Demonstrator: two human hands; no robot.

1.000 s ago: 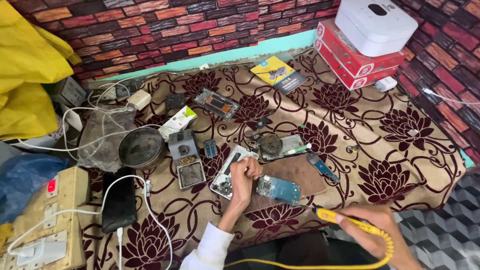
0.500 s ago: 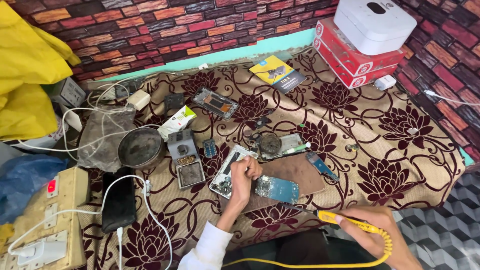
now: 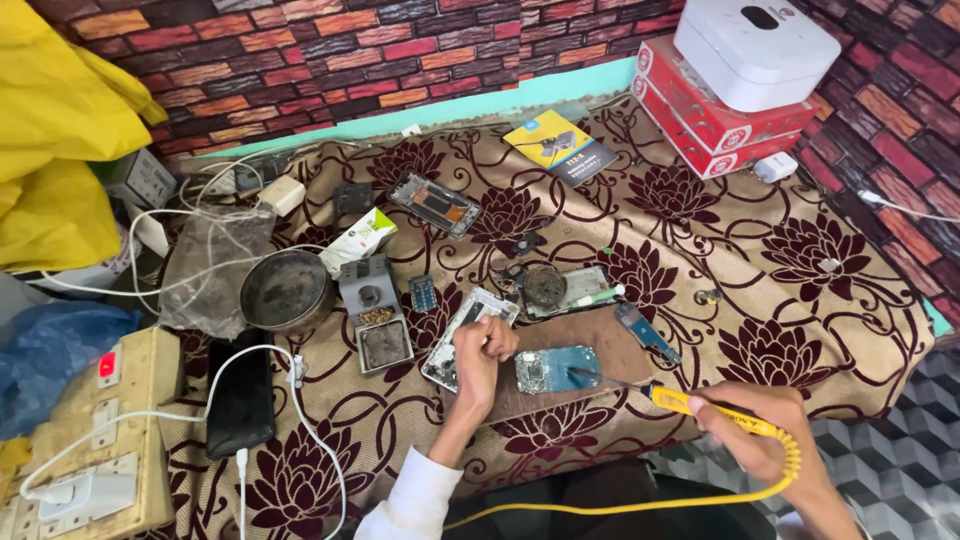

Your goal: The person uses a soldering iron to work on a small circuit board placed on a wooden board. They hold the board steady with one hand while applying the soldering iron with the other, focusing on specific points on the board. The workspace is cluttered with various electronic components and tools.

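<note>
At 1 o'clock a white box [image 3: 755,48] tops red boxes [image 3: 712,118], while left hand [image 3: 482,352] fingers pinch wire beside the centre board [image 3: 557,369], right hand [image 3: 760,432] fingers gripping the iron [image 3: 690,404] touching it.

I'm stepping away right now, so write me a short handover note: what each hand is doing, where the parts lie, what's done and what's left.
Left hand: fist resting on the opened phone frame, steadying it.
Right hand: gripping the yellow soldering iron by its handle; the tip sits at the right edge of the blue circuit board.
Board lies on a brown mat just right of the frame. The iron stand with sponge tray is to the left, a dark metal bowl beyond it.
Done: phone is opened, board out and laid flat.
Left: work at the board appears unfinished; phone not reassembled.
</note>
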